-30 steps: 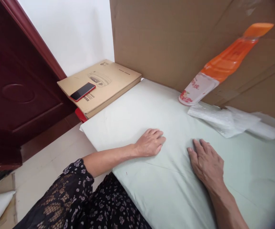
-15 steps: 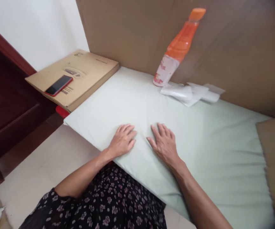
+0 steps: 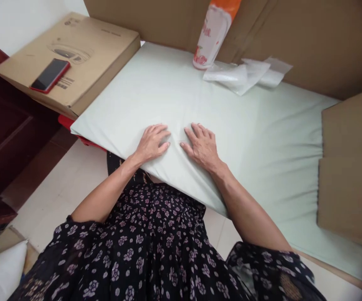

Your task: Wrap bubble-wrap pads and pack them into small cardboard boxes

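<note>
My left hand (image 3: 152,142) rests palm down near the front edge of a table under a pale green cloth (image 3: 168,92). Its fingers are stretched out, with nothing in them. Beside it, a short gap to the right, my right hand (image 3: 202,146) lies flat on the same cloth, fingers spread and holding nothing. Beyond both hands, against the cardboard at the back, stands a bottle (image 3: 212,35) with a white label and an orange upper part; its top is cut off by the frame. Crumpled clear plastic bags (image 3: 237,76) lie just right of its base.
A flat cardboard box (image 3: 96,46) at the left carries a phone (image 3: 50,75) with a red edge. Cardboard panels (image 3: 293,37) rise behind the table, and another cardboard piece (image 3: 350,192) stands at its right. A white sack (image 3: 5,267) is on the floor at lower left.
The view has tipped downward, so everything sits higher in it and the bottle's cap has left the frame. Both hands stay flat on the cloth, slightly closer together.
</note>
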The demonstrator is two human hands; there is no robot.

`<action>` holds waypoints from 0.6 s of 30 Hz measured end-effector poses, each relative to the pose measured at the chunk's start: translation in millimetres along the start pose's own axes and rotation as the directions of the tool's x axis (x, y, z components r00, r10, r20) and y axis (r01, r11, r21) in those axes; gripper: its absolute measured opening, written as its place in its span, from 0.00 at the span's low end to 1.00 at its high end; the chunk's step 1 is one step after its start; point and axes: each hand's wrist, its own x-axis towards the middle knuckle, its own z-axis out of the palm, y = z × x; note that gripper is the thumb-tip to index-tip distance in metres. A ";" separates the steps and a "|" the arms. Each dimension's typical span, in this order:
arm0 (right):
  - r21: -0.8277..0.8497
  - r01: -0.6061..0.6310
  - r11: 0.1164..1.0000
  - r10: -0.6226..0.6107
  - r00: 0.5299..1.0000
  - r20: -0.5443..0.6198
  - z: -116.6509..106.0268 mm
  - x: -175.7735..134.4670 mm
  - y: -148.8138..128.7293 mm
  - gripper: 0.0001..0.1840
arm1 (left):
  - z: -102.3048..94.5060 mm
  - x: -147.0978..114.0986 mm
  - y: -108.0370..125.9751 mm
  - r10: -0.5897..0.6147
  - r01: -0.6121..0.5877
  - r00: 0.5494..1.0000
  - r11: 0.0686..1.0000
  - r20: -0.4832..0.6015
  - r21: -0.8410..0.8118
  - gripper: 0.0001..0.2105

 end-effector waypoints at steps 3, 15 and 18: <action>-0.013 -0.008 1.000 0.008 1.000 0.017 -0.1 0.8 -1.3 0.34 | 1.1 2.4 -6.2 0.014 -0.014 1.000 1.000 0.015 -0.011 0.21; 0.025 0.015 1.000 -0.016 0.999 0.039 -8.4 3.2 -5.8 0.33 | -34.0 17.7 -31.1 0.115 -0.057 0.964 0.970 0.239 -0.238 0.22; 0.048 0.012 0.999 -0.019 0.990 0.143 -19.6 8.4 -2.8 0.34 | -42.5 16.0 -36.2 0.061 0.044 0.962 0.928 0.266 -0.369 0.24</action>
